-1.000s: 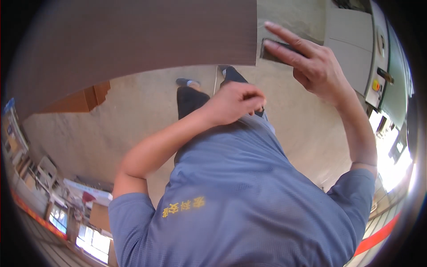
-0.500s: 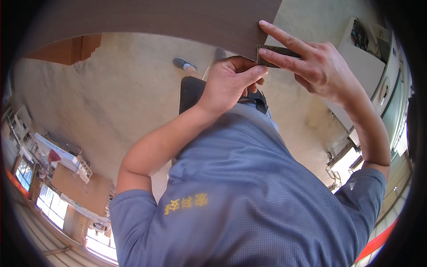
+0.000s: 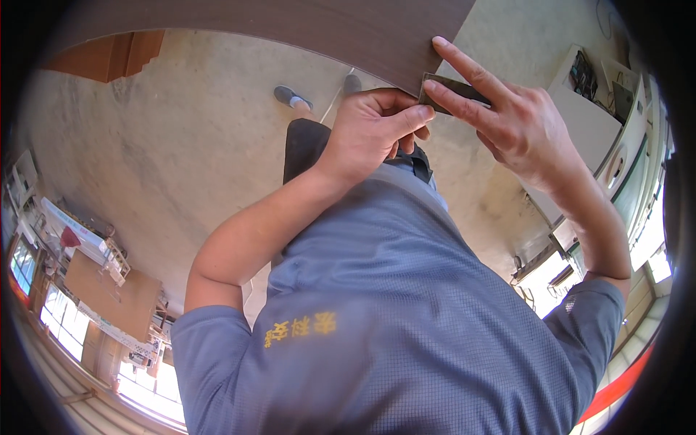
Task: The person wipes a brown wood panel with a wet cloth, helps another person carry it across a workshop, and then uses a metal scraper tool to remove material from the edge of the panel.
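Observation:
A large dark brown board spans the top of the view, its near corner between my hands. My left hand is closed at that corner, its thumb beside the end of a dark flat strip and the other fingers curled below. The strip looks flat and thin with a pale end edge; its exact kind is unclear. My right hand holds it against the corner. The right index finger reaches onto the board's side edge, and the middle finger lies along the strip. My right thumb is hidden.
Below me is a concrete floor. A reddish-brown wooden piece stands at the far left. On the right is a pale machine or cabinet with an open compartment of cables. Cluttered benches and a tan panel lie lower left.
My view has shifted slightly, and the board and surroundings sit a little differently in it. The strip tilts slightly more at the corner; both hands keep their hold.

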Tool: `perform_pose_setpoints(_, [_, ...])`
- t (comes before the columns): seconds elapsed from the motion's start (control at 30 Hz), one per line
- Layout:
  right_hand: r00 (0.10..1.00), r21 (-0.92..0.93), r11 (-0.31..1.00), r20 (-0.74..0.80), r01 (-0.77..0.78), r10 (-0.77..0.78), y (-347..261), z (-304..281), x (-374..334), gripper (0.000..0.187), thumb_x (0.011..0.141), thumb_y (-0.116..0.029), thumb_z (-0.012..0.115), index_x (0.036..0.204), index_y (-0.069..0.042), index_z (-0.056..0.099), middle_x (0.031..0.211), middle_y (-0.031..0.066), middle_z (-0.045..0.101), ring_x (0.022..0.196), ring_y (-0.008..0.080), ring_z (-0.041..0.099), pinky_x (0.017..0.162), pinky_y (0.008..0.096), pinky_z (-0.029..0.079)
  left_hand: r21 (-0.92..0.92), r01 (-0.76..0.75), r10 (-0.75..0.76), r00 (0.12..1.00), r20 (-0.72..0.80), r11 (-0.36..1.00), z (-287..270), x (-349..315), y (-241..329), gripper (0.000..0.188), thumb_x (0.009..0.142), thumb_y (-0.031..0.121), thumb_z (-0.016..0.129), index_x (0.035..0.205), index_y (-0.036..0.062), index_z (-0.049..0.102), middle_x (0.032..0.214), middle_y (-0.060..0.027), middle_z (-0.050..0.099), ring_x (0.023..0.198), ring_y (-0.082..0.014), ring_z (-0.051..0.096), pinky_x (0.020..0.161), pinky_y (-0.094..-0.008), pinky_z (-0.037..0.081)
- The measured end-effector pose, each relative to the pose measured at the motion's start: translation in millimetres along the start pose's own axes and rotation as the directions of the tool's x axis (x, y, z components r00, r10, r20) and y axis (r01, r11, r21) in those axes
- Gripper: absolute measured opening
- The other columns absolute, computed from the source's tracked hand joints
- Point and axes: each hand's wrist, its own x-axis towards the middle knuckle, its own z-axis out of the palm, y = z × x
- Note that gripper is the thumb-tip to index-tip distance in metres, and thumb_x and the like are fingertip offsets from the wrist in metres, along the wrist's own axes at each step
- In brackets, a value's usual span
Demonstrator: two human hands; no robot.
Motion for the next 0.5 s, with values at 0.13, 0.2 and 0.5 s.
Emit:
perform_pose_setpoints(0.13, [1.000, -0.029, 0.999, 0.004, -0.017, 0.018, -2.8, 0.5, -0.4, 0.076, 0.073, 0.005, 0.070, 0.142, -0.024, 0.060, 0.161, 0.0057, 0.042, 0.085, 0.0216, 0.073, 0.061, 0.0326, 0.059, 0.007, -0.014, 0.014, 1.000, 0.004, 1.000, -1.3, 1.8, -2.6, 0.017, 0.098, 0.020, 0.071, 0.097, 0.0039, 0.075, 0.078, -0.0049, 0.071, 0.059, -0.0046, 0.056, 0.052, -0.0215, 0.041])
perform_pose_setpoints(0.2, [1.000, -0.031, 0.999, 0.009, -0.028, 0.028, -5.2, -0.4, -0.3, 0.076, 0.073, 0.006, 0.070, 0.142, -0.025, 0.060, 0.161, 0.0054, 0.042, 0.085, 0.0217, 0.074, 0.061, 0.0326, 0.060, -0.003, -0.014, 0.014, 1.000, 0.008, 1.000, -2.0, 2.0, -3.6, 0.016, 0.098, 0.020, 0.070, 0.097, 0.0041, 0.075, 0.078, -0.0048, 0.071, 0.059, -0.0045, 0.055, 0.051, -0.0213, 0.041])
perform_pose_setpoints(0.5, [0.998, 0.029, 0.998, -0.042, -0.052, 0.053, -11.9, 4.9, 7.2, 0.075, 0.075, 0.005, 0.070, 0.143, -0.024, 0.059, 0.162, 0.0037, 0.041, 0.078, 0.0216, 0.072, 0.062, 0.0335, 0.059, 0.046, -0.038, 0.039, 0.999, -0.019, 0.998, -11.4, -1.2, 3.1, 0.014, 0.098, 0.018, 0.070, 0.098, 0.0044, 0.074, 0.080, -0.0047, 0.072, 0.059, -0.0042, 0.055, 0.050, -0.0207, 0.039])
